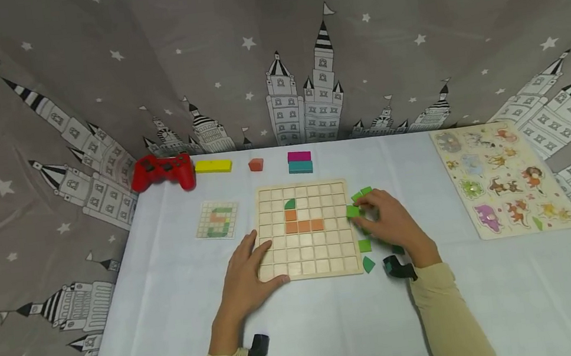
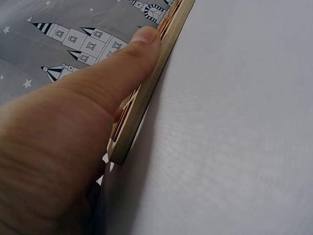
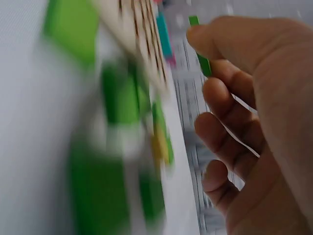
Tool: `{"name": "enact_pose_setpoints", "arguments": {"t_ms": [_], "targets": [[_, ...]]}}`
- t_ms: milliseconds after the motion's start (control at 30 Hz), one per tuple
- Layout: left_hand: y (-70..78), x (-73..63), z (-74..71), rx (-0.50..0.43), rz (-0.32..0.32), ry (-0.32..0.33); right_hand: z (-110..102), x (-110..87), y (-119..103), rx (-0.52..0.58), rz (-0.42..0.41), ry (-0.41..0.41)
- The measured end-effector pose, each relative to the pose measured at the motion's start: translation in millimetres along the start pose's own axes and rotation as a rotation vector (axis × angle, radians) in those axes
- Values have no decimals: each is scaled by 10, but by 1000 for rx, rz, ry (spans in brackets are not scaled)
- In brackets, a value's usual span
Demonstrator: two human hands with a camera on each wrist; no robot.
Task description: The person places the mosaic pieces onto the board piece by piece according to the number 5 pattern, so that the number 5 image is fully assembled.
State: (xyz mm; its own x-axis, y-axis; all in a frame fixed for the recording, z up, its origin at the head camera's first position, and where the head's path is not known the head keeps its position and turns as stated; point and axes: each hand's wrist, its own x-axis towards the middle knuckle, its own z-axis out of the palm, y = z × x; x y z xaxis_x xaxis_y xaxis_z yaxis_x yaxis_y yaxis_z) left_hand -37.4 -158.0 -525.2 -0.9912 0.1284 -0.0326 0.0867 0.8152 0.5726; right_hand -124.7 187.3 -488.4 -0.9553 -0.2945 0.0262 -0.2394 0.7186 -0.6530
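My right hand pinches a light-green square tile by the pale wooden gridded board

The tile sits between my thumb and forefinger, held up off the white-covered tabletop at the board's right edge; my other three fingers curl loosely and hold nothing. Fingers spread, my left hand rests on the board's left side, thumb on its near edge. Within the grid lie four orange square tiles in an L and, just beyond them, a dark-green quarter-round tile. More green tiles lie right of the board, near and beneath my right hand. A small square card printed with a coloured grid lies left of the board.
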Motion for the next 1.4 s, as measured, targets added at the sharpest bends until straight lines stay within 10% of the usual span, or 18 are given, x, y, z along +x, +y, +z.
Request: {"name": "enact_pose_setpoints", "arguments": {"t_ms": [500,1400], "targets": [[-5,-11,-56,18,-6,-20,638,855,-436,-52,-95,-111],[6,4,-35,1,8,-1,432,694,-345,42,19,-105]]}}
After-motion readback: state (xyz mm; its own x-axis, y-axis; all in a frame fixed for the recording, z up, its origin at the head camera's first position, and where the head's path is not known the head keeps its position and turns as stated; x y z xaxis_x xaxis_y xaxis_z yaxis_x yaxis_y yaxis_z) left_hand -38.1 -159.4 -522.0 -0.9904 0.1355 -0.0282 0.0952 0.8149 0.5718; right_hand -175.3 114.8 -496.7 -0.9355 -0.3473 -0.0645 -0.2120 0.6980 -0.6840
